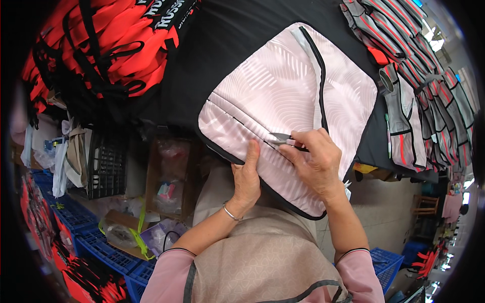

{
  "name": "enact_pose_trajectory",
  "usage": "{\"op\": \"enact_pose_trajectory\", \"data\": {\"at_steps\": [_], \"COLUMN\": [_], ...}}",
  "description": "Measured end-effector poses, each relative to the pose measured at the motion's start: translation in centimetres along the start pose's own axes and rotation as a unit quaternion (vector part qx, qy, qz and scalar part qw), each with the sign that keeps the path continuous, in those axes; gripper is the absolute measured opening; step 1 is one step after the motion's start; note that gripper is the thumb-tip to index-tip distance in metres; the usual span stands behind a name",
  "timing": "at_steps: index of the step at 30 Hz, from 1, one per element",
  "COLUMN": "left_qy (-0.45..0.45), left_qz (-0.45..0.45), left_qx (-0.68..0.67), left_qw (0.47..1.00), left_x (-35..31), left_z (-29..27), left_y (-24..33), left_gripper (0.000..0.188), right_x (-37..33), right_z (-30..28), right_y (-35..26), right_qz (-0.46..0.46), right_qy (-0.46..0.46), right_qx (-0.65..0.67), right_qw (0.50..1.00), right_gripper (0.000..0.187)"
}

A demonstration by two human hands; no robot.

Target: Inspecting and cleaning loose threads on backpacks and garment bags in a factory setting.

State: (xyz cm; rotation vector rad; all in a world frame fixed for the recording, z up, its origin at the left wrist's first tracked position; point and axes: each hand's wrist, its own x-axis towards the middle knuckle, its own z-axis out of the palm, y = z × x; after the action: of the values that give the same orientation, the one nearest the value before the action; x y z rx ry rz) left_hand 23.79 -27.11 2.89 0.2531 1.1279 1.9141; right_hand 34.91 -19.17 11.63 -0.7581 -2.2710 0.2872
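A pale pink patterned fabric panel (247, 81) with black bound edges lies slanted across the black-covered table and overhangs its near edge. My left hand (246, 180) grips the panel's near left edge, thumb on top and the other fingers hidden beneath. In my right hand (322, 160) is a pair of small thread snips (279, 137), closed in by the fingers. Their blades point left and rest at a dark seam line on the panel, just beyond my left thumb. A strip with black trim (320, 76) runs over the panel's far right part.
Red and black strapped items (136, 55) are heaped at the far left. Grey pieces with red stripes (404, 45) are stacked at the far right. Below the table stand a black crate (107, 164), a cardboard box (187, 192) and blue crates (103, 242).
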Motion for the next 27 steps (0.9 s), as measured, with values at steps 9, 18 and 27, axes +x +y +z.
{"op": "enact_pose_trajectory", "data": {"at_steps": [9, 18, 27], "left_qy": [-0.030, -0.076, -0.134], "left_qz": [-0.118, -0.106, -0.089], "left_qx": [-0.051, 0.035, -0.012], "left_qw": [0.991, 0.991, 0.987], "left_x": [-3.3, -2.0, -2.1], "left_z": [-0.8, -0.4, 0.4], "left_y": [-3.0, -2.6, -1.7], "left_gripper": [0.059, 0.034, 0.038], "right_x": [-2.2, -2.2, -6.6], "right_z": [6.9, 3.9, -3.2], "right_y": [5.2, 4.4, 0.7], "right_qz": [0.326, 0.324, 0.060], "right_qy": [0.066, 0.075, 0.047], "right_qx": [0.270, 0.370, -0.022], "right_qw": [0.904, 0.867, 0.997], "right_gripper": [0.014, 0.016, 0.029]}}
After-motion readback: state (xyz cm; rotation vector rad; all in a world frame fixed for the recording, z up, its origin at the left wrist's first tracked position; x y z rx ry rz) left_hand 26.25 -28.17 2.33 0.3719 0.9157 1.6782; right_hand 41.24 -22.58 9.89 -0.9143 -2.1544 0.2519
